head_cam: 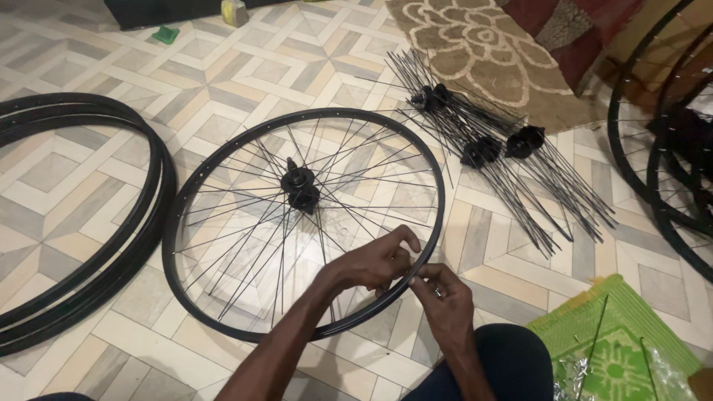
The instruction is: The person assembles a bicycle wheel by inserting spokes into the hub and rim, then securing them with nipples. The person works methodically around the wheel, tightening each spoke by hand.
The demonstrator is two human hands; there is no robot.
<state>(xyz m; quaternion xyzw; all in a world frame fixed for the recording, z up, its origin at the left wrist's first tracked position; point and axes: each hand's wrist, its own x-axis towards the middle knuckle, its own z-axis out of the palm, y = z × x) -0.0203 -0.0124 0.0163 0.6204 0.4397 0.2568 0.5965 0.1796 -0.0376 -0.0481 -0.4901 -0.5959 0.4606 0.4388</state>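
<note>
A black bicycle wheel rim (223, 148) lies flat on the tiled floor, with thin spokes running to a black hub (299, 186). Both hands meet at the rim's near right edge. My left hand (371, 263) rests over the rim, its fingers closed on it where a spoke ends and its index finger stretched along the rim. My right hand (443, 297), with a ring on one finger, pinches a spoke end right beside the left fingertips. What the fingertips hold is too small to make out.
Several bare black rims (111, 245) lie stacked at the left. Loose hubs with spoke bundles (486, 148) lie to the right of the wheel, in front of a patterned rug (475, 44). Laced wheels (668, 171) stand at the far right. A green mat (631, 327) with loose spokes lies near my knee.
</note>
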